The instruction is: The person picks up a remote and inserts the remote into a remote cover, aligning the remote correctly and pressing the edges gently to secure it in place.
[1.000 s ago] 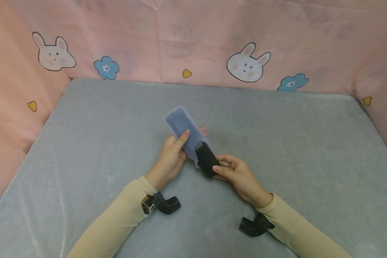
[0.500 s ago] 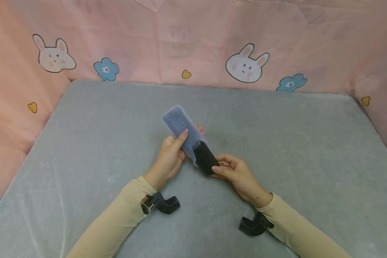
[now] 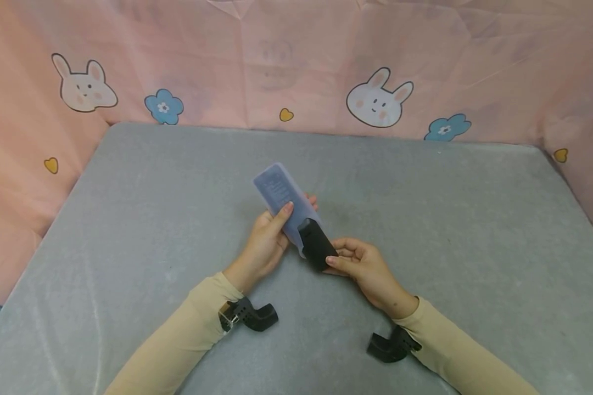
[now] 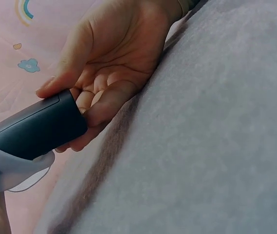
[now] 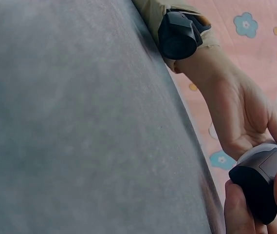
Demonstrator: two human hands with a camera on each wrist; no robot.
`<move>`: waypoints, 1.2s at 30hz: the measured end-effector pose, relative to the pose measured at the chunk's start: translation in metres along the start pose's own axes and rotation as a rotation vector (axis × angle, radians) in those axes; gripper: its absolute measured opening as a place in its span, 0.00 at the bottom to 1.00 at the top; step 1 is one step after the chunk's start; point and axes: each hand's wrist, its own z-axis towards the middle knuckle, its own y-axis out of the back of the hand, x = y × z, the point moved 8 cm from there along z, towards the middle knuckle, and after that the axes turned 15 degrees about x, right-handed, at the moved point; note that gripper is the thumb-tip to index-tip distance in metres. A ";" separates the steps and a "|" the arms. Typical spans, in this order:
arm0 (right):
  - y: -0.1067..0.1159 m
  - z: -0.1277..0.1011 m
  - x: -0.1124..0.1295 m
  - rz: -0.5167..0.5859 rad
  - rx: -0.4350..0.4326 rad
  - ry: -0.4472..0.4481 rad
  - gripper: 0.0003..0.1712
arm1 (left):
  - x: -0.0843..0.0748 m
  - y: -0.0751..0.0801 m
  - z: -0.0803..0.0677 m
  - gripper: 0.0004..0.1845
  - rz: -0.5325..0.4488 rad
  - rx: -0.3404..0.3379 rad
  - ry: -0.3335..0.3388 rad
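A translucent, bluish soft sleeve (image 3: 275,184) is gripped by my left hand (image 3: 259,249), its thumb lying along the upper face. Out of the sleeve's near end sticks a black remote control (image 3: 318,246). My right hand (image 3: 373,277) pinches that bare end between thumb and fingers. Up close in the left wrist view, the sleeve's opening (image 4: 11,168) wraps loosely round the remote (image 4: 41,126). A battery-cover outline shows on the remote (image 5: 255,192) in the right wrist view. How far the remote reaches inside the sleeve is hard to tell.
A grey cloth-covered table (image 3: 449,219) spreads beneath both hands. Pink curtain (image 3: 316,60) with rabbits and flowers hangs behind and along the sides. Black camera mounts (image 3: 259,317) are strapped to both wrists.
Both hands drift slightly left and away, then return, carrying the sleeve and remote along. The grips stay the same, and the remote's position in the sleeve shows no clear change.
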 end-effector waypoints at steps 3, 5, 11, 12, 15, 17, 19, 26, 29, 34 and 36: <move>0.000 0.000 0.000 0.004 -0.003 -0.005 0.17 | 0.001 -0.001 0.000 0.23 0.004 0.008 0.001; 0.001 -0.001 0.000 0.004 -0.002 -0.005 0.17 | 0.002 -0.002 0.000 0.24 0.005 0.016 0.001; 0.001 -0.001 0.000 0.003 0.001 -0.001 0.16 | 0.001 -0.004 0.000 0.22 0.015 0.023 0.010; 0.001 -0.001 0.000 0.005 0.001 0.000 0.16 | 0.001 -0.004 0.000 0.22 0.021 0.022 0.014; 0.000 -0.001 0.000 0.011 0.001 0.000 0.16 | 0.000 -0.002 0.000 0.22 0.044 0.027 0.036; 0.000 -0.001 0.000 0.014 0.001 0.000 0.16 | -0.001 -0.001 0.000 0.22 0.061 0.035 0.052; 0.000 -0.001 0.000 0.015 0.000 -0.001 0.16 | -0.001 -0.001 0.000 0.22 0.079 0.045 0.065; 0.002 -0.002 0.001 0.010 -0.024 0.006 0.16 | -0.001 0.001 0.001 0.21 0.080 0.039 0.085; 0.002 -0.002 0.002 0.009 -0.032 0.013 0.16 | 0.000 0.003 0.001 0.22 0.058 0.014 0.088; 0.002 -0.001 0.003 0.011 -0.022 0.029 0.16 | 0.002 0.005 -0.001 0.21 0.050 -0.012 0.083; 0.002 -0.001 0.004 0.013 -0.012 0.041 0.15 | 0.003 0.004 -0.002 0.20 0.057 -0.014 0.082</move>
